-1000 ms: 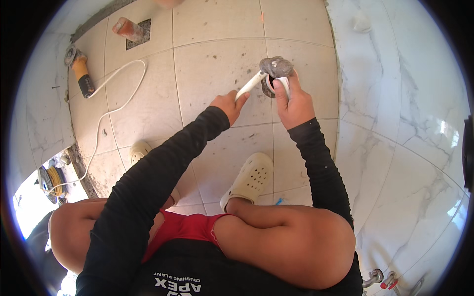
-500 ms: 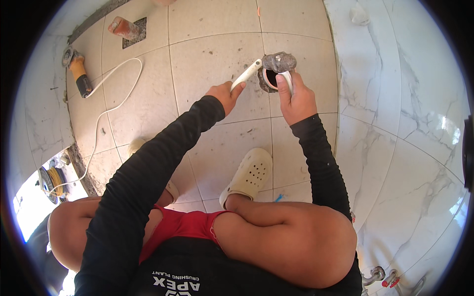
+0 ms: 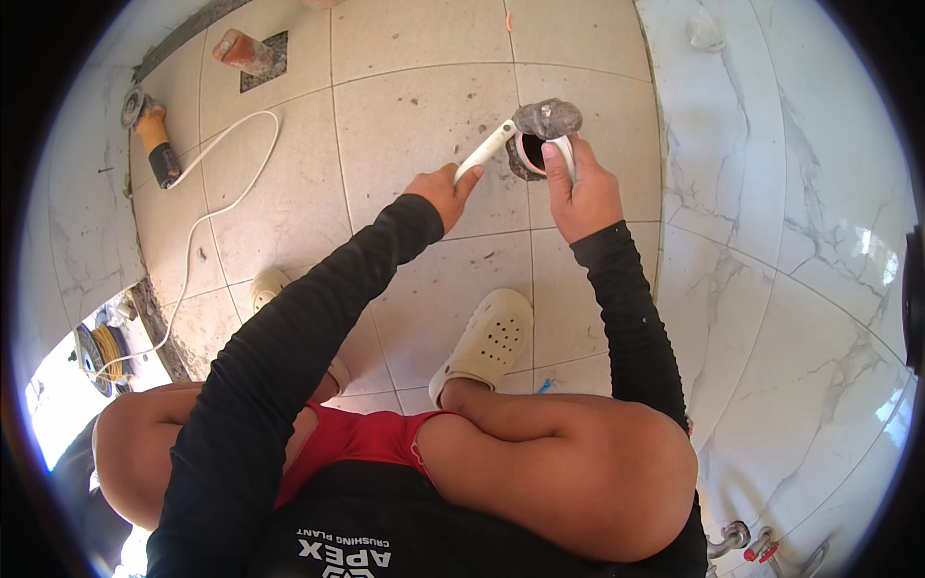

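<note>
Gripped in my left hand [image 3: 442,196] is a white handle [image 3: 485,152] with a hole near its far end, which reaches to a grey, rough lump [image 3: 548,118]. What the near end of the handle carries is hidden by my hand. My right hand [image 3: 586,196] closes its thumb and fingers on a white, curved piece [image 3: 562,160] just below the lump. Whether piece and lump are joined, I cannot tell. Beneath them, a round pipe opening [image 3: 533,152] with a pale rim and dark inside sits in a rough-edged hole in the tiles.
An orange and black angle grinder [image 3: 153,142] lies at the far left, its white cord [image 3: 229,210] curving over the floor tiles [image 3: 414,116]. A reddish pipe [image 3: 242,53] stands by a square cutout. Marbled wall tiles [image 3: 718,183] rise on the right, with metal taps [image 3: 761,546] low down.
Both hands, the white handle and the lump have shifted very slightly right. My grip on each thing looks the same.
</note>
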A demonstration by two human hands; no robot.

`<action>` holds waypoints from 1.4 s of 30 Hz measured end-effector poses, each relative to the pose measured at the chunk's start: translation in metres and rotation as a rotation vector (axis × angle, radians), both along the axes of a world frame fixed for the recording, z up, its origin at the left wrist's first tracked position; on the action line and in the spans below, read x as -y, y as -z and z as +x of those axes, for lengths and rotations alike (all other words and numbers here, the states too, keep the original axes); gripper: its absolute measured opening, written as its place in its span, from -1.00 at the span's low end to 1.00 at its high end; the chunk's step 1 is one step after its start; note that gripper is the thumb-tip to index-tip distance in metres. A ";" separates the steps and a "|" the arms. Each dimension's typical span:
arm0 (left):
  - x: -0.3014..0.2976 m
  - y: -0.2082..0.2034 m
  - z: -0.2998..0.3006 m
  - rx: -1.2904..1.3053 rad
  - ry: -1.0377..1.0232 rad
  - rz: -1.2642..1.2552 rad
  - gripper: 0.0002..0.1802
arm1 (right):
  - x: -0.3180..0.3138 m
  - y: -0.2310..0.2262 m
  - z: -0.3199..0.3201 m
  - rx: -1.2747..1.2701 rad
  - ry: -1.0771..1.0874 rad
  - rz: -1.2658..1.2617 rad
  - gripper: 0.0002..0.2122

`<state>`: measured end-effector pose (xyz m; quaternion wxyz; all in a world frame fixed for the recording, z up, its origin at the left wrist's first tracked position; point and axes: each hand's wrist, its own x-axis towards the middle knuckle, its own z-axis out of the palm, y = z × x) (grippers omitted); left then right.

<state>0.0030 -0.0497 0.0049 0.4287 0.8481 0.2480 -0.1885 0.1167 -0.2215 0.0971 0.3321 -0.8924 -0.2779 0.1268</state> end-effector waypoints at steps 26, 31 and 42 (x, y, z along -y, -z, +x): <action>0.002 -0.004 0.005 0.018 0.065 0.061 -0.27 | 0.000 0.025 -0.008 0.078 -0.015 -0.112 -0.66; 0.000 -0.004 0.008 -0.016 0.051 0.036 -0.25 | 0.014 0.027 -0.004 0.050 0.069 -0.069 -0.66; -0.006 0.001 0.005 0.011 0.021 0.010 -0.21 | 0.014 0.016 -0.007 0.043 0.053 0.004 -0.64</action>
